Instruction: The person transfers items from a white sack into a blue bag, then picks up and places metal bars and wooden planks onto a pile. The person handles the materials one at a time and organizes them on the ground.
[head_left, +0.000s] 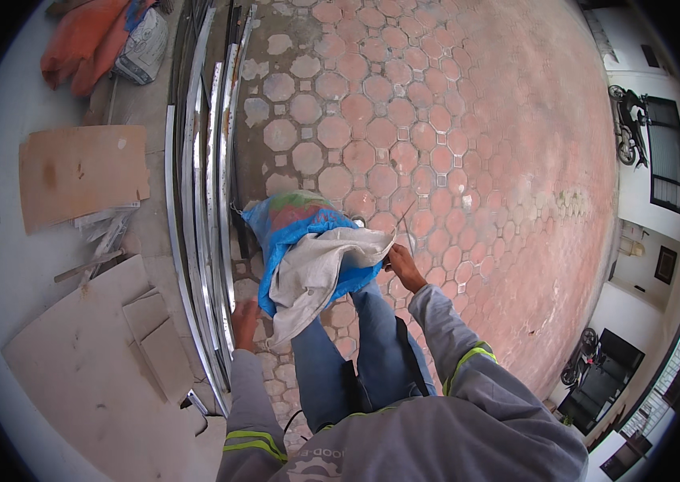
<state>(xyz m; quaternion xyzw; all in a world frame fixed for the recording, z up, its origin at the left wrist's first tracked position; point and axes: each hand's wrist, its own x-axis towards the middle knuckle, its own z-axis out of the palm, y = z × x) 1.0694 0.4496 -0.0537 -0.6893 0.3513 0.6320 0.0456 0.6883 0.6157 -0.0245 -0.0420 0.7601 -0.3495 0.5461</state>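
Note:
In front of my legs is a blue woven sack [279, 233] with a green and red patch on its far side. An off-white woven sack [308, 269] spreads out of its mouth and folds down over the near edge. My right hand [406, 267] is closed on the off-white sack's right edge, thumb and fingers pinched together. My left hand [245, 324] is low at the left, beside the sack's near left corner and close to the metal bars. Its fingers are smeared and partly lost against the background, so its grip is unclear.
Long metal bars [210, 161] run along the left of the paving. Further left are cardboard sheets [84, 173], a large board [91, 345], an orange sack [87, 48] and a white sack [143, 50]. Red paving blocks [436, 96] stretch right toward parked motorcycles [629, 124].

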